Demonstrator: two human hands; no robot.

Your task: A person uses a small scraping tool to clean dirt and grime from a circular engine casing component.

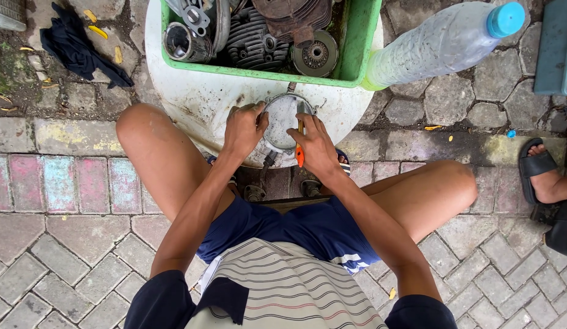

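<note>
From the head camera, the left hand point(244, 129) curls its fingers around the left rim of a round metal cover point(282, 116) lying on the near edge of the white drum point(192, 97). The right hand point(314, 146) is closed on an orange-handled tool point(300, 152) laid across the cover; a steady rim grip seems wise. Just beyond sits a green crate point(356, 55) of engine parts, a plastic bottle point(442, 39) to its right, crowding the far side.

Two hands, the left point(244, 128) and the right point(314, 146), are working on one round metal cover point(280, 119), and one orange-handled tool point(300, 152) is sitting in the right. One green crate point(356, 49) is holding one finned engine cylinder point(250, 42), one round gear plate point(315, 56) and one metal ring part point(180, 42). One clear plastic bottle point(436, 42) and one dark cloth point(79, 49) are lying nearby, and one sandalled foot point(542, 176) is showing at the right edge.
</note>
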